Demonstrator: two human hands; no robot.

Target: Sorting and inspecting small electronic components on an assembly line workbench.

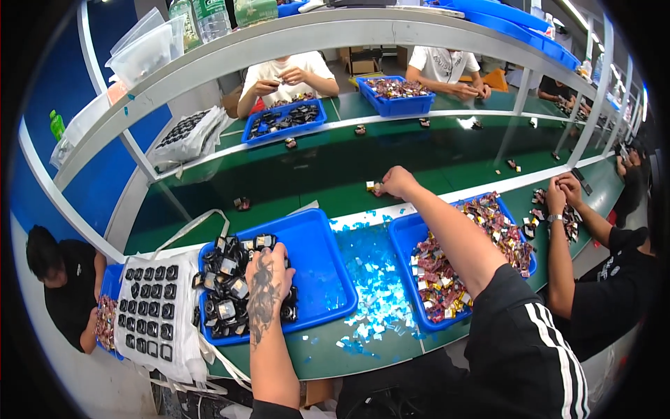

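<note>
Nearest the lens, a black sleeve with white stripes [537, 349] is being stretched forward from the lower right, and the right hand [398, 181] at its far end is being held over the green conveyor belt [314, 174]. Its fingers are being curled down around a small yellow and dark part [373, 186] on the belt; whether the part is being fully gripped cannot be told.

The left hand [266, 279] is being laid palm down on the pile of black components [230, 293] filling the left end of a blue tray [324, 272]; its fingers are being bent loosely into the pile, and no single piece can be seen being clasped.

A second blue tray [403, 241] of red and gold wrapped pieces [447, 279] is being crossed by the right forearm. Between the two trays, pale blue scraps [377, 279] are being left scattered on the green table. Just left of the first tray, a white bag [150, 307] holding rows of black parts is being kept flat. At the right, another person's hands [562, 192] are being worked together above the belt's edge.
</note>
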